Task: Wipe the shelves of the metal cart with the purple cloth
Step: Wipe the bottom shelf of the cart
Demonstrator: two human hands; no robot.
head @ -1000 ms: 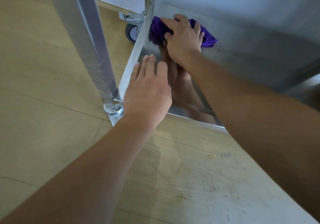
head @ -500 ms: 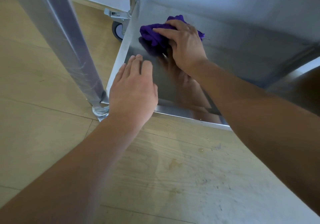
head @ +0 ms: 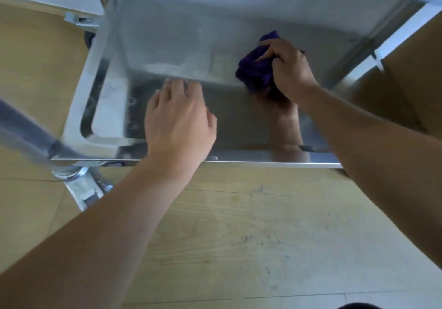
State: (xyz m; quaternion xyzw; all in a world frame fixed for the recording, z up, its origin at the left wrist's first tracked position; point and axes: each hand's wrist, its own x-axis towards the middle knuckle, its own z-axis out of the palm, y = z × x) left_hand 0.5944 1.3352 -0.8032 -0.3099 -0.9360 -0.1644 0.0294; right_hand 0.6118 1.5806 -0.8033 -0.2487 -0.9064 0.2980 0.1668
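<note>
The purple cloth [head: 256, 69] is bunched into a wad and gripped in the right hand [head: 290, 69], whose fingers are curled closed over its top while the thumb is pressed against its near side. The wad is held down on the bottom shelf [head: 172, 45] of the metal cart, toward the right side of that shelf, and a dark reflection of hand and cloth is seen in the steel just below it. The left hand [head: 178, 122] is laid palm down on the same shelf, near its front edge and left of centre; nothing is held in it, and the fingers are loosely extended, though their tips are blurred and their exact spread cannot be told. The two hands are kept well apart. A cart leg [head: 31, 134] is seen at the front left corner, with a caster bracket [head: 82, 189] beneath it. A wooden floor [head: 239, 237] is spread below the forearms.
</note>
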